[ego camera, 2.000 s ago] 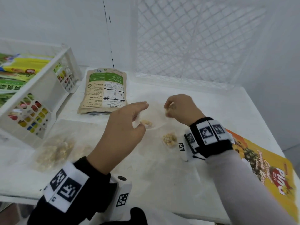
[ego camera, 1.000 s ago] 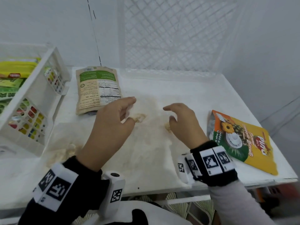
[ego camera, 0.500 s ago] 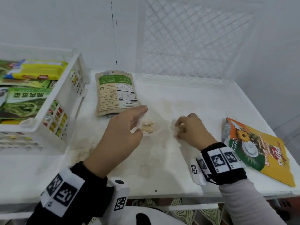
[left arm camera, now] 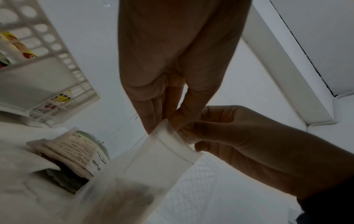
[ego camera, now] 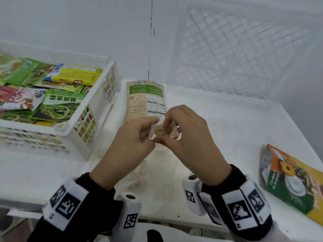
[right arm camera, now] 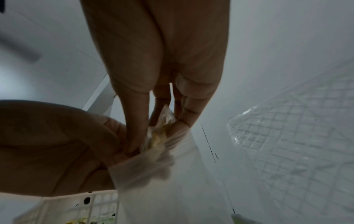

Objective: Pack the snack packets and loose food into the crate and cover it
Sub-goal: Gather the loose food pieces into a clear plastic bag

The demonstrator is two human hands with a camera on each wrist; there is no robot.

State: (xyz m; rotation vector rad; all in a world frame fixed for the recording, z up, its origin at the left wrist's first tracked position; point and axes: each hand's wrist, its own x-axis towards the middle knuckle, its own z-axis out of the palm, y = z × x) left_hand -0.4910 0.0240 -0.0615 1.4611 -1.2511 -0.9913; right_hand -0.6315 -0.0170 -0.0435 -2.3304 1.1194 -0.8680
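Note:
My left hand (ego camera: pixel 153 131) pinches the mouth of a clear plastic bag (ego camera: pixel 157 165), which hangs down to the white table (ego camera: pixel 236 137). My right hand (ego camera: pixel 170 127) pinches a clump of pale loose food (ego camera: pixel 161 131) right at the bag's mouth, touching the left fingers. The left wrist view shows the bag (left arm camera: pixel 138 171) held by its rim. In the right wrist view the food (right arm camera: pixel 162 133) sits between my fingertips, over the bag's opening (right arm camera: pixel 141 166). At the left stands the white crate (ego camera: pixel 97 109), holding several snack packets (ego camera: pixel 61 105).
A kraft pouch (ego camera: pixel 146 100) with a green label lies beyond my hands, beside the crate. An orange and green packet (ego camera: pixel 293 180) lies near the table's right edge. A white lattice lid (ego camera: pixel 244 49) leans against the back wall.
My right hand has picked the food up off the table and brought it left to the bag's mouth. Both hands have risen and now meet.

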